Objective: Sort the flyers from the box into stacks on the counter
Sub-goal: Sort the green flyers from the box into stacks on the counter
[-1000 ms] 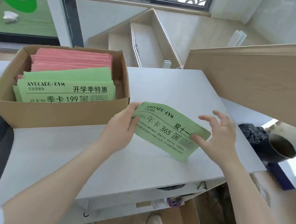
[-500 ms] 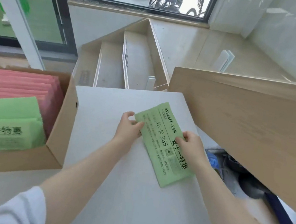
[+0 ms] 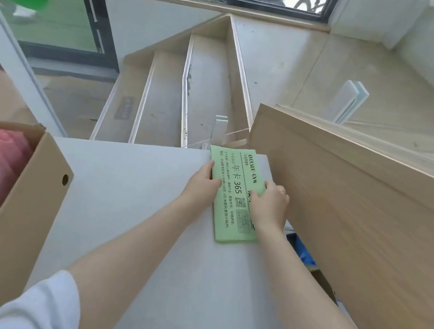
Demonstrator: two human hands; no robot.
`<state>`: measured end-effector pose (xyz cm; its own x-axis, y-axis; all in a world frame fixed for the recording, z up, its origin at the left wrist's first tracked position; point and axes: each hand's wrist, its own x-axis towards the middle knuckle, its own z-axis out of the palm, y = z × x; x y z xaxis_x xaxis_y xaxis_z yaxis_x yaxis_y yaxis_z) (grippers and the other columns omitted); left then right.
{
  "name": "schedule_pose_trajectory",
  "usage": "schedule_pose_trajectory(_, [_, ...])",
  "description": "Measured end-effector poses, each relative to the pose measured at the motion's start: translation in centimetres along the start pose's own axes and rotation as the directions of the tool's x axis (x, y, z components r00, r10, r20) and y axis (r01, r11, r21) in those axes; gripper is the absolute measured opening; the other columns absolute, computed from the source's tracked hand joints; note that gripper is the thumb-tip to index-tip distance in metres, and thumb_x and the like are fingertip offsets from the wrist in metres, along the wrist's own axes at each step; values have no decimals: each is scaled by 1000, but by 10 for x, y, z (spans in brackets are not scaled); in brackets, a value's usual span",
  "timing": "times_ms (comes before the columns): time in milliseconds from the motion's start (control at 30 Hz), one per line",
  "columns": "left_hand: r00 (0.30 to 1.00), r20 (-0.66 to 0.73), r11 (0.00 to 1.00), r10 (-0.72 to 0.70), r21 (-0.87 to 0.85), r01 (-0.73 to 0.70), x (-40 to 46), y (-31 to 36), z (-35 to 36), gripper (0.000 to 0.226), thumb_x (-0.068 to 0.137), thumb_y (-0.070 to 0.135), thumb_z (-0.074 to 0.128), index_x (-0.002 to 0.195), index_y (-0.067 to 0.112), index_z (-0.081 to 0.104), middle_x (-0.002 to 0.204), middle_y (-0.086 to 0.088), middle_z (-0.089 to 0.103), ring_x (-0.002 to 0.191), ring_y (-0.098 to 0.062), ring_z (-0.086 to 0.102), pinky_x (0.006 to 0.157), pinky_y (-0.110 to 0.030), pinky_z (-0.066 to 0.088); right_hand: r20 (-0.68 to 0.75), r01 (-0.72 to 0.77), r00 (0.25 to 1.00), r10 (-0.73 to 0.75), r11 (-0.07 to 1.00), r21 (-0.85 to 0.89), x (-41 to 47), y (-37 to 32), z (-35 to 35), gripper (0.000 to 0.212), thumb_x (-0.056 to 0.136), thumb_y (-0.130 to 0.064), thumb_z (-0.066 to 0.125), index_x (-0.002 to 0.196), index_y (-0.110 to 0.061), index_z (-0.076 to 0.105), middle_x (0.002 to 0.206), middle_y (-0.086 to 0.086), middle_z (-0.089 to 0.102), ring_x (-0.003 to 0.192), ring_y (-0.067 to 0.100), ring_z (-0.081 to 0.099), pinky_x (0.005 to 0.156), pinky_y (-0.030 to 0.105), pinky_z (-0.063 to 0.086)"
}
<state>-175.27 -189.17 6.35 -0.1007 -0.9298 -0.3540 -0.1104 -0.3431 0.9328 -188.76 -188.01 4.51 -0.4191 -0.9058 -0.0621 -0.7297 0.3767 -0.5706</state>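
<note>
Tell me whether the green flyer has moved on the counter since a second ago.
Yes. The green flyer has gone from near the cardboard box to the counter's far right corner, beside the wooden panel, and turned lengthwise.
</note>
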Motion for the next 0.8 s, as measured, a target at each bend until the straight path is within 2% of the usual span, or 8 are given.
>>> schedule_pose_trajectory(100, [1000,14,1000,10,-19,-10,-11,-2,0,60,94,2,39,147,20,19,142,9,37,120,-3,43,94,-17,36,-6,7,1000,-7,1000,29,-1,8,-3,39,89,-23,56,122,-5,49,126,15,47,116,31,40,96,37,32])
schedule_pose_trajectory(167, [999,50,995,16,-99,-11,-23,-10,4,60,95,-1,37,147,19,15,128,16,38,102,9,45,76,-1,37,3,19,1000,-19,995,93,-7,13,-3,46,89,-22,56,129,-4,45,128,15,47,118,30,39,98,35,31])
schedule_pose_trajectory(233, [995,95,985,18,-174,-2,-37,-17,9,60,95,-3,34,147,19,15,118,18,43,87,17,49,64,1,41,22,35,999,-39,988,152,-12,16,-3,48,89,-17,55,133,-4,42,132,14,47,122,28,39,99,34,31])
schedule_pose_trajectory(333, [995,98,981,-11,-192,29,-38,-29,15,65,92,-1,36,147,23,14,142,15,35,115,1,47,90,-14,41,27,33,999,-39,981,190,-15,18,-4,45,87,-9,55,131,-6,47,130,12,49,121,27,42,99,35,35])
schedule_pose_trajectory(400, [994,104,987,-21,-159,37,-39,-25,15,66,89,2,39,147,24,16,151,9,27,131,-8,36,107,-29,32,45,13,999,-24,970,242,-13,18,-6,41,84,-6,55,126,-8,51,126,12,52,118,28,46,97,39,40])
schedule_pose_trajectory(533, [998,67,986,-10,-167,22,-51,-9,7,56,94,3,38,146,17,21,140,7,36,118,-1,37,96,-18,27,77,28,996,-45,977,210,-18,17,-13,43,87,-15,56,129,-9,49,133,10,48,122,27,43,101,41,37])
schedule_pose_trajectory(667, [993,-10,993,119,-6,-119,-84,-5,-19,41,94,8,44,133,21,44,145,9,33,131,-4,31,98,-19,26,-24,237,971,-237,957,169,-53,-4,-21,34,90,-16,54,123,-10,52,130,6,49,123,24,38,101,34,31])
schedule_pose_trajectory(800, [958,-80,960,275,75,-270,-139,-4,-62,31,92,4,45,108,27,57,132,12,49,113,-4,53,86,-13,42,78,465,845,-529,800,378,-109,-54,-18,15,88,-7,55,98,-15,64,101,-5,60,101,10,54,91,27,41])
